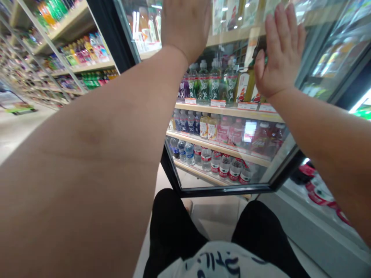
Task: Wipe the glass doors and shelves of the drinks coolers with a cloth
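My right hand (279, 58) is held up flat at the glass of a black-framed door (226, 190), fingers stretched out and thumb apart. It looks pressed to the pane, though contact is hard to confirm. Near its thumb, in the glass, shows a dark-necked bottle with yellow-green contents (249, 83). My left hand (187, 29) reaches up to the same door at the top of the view. Its fingers are cut off by the upper edge, so what they touch is hidden. The door stands swung out at an angle above my knees.
Shelves of green bottles (215, 81), pink bottles (223, 129) and water bottles (206, 158) appear in the glass. At right is the cooler's pale base (324, 231), with red-labelled bottles (319, 189) above it. Store shelves (66, 29) and a green-edged cart (20, 108) are at left.
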The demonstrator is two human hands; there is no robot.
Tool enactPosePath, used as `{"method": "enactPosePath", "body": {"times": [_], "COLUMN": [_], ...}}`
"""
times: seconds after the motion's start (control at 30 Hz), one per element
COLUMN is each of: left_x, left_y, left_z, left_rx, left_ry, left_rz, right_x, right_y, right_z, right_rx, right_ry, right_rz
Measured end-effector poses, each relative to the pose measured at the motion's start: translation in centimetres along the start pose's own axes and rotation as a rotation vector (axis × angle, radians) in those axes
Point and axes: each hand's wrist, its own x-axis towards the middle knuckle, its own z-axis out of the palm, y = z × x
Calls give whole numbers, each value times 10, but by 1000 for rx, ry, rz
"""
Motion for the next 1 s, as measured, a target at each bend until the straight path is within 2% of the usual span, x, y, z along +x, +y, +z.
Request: {"method": "enactPosePath", "body": {"times": [0.07,0.13,0.17,0.27,0.3,0.33,0.37,0.47,0.5,0.53,0.57,0.6,0.7,0.73,0.77,0.83,0.9,0.93,0.97,1.0], "left_x": [-2,-3,-2,1,1,1,0,-6,-7,-8,-8,-8,-6,-6,-7,-10,-12,-13,-12,-10], "left_y": [1,7,11,15,14,11,7,-8,-12,-15,-17,-18,-16,-14,-12,-10,-14,-18,-23,-28], "left_z": [-2,-5,-6,-3,-1,1,3,8,8,9,10,12,20,23,27,33,36,36,35,34], "left_rx": [235,316,314,314,325,335,339,312,298,291,292,297,318,319,312,274,232,218,215,217], "left_ry": [-96,-136,-120,-49,-37,-28,-23,-20,-21,-17,-2,27,144,176,189,117,-35,-81,-87,-43], "left_rz": [113,210,168,-147,-196,-164,-54,495,641,723,730,674,369,314,322,527,812,911,958,950], "right_x": [0,0,0,1,1,1,1,1,1,1,1,0,-1,-1,-1,-1,-1,-1,-1,-1], "right_y": [0,-2,-3,-5,-5,-5,-4,-1,0,0,1,1,0,0,0,0,1,1,0,0], "right_z": [0,-3,-4,-8,-8,-8,-7,-4,-4,-3,-3,-3,-2,-2,-1,0,1,1,0,0], "right_rx": [-10,-24,-29,-38,-41,-44,-46,-41,-39,-38,-39,-37,-21,-8,7,28,22,12,0,-7], "right_ry": [-16,-24,-26,-36,-39,-38,-30,-4,0,2,3,1,11,23,35,54,46,34,21,9], "right_rz": [12,15,10,2,-1,-1,-6,-36,-42,-51,-55,-50,-44,-38,-33,-23,-10,-6,2,9]}}
